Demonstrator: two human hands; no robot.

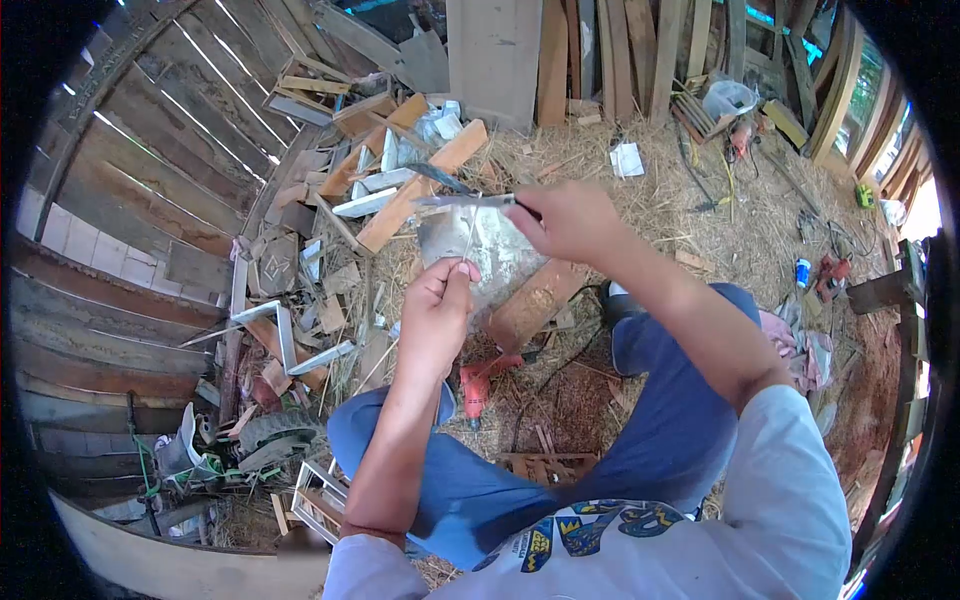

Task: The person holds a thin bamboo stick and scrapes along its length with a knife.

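Observation:
In front of me, my right hand (572, 222) is wrapped round the dark handle of a knife (462, 201), whose blade points left. My left hand (438, 298) is closed, pinching a thin pale stick (471, 232) that rises from the fingertips toward the blade. Whether blade and stick touch, I cannot tell. Beneath both hands lies a grey, worn flat sheet (500, 258), with a wooden block (535, 305) at its lower right edge. A dark narrow strip (440, 178) shows just above the blade; what it is stays unclear.
A red power tool (474, 392) lies on the floor between my legs. Wood offcuts and a plank (424, 186) are piled at left, beside a white angled frame (287, 338). Boards (496, 60) lean at the back. Another red tool (830, 275) and a blue can (802, 272) are at right.

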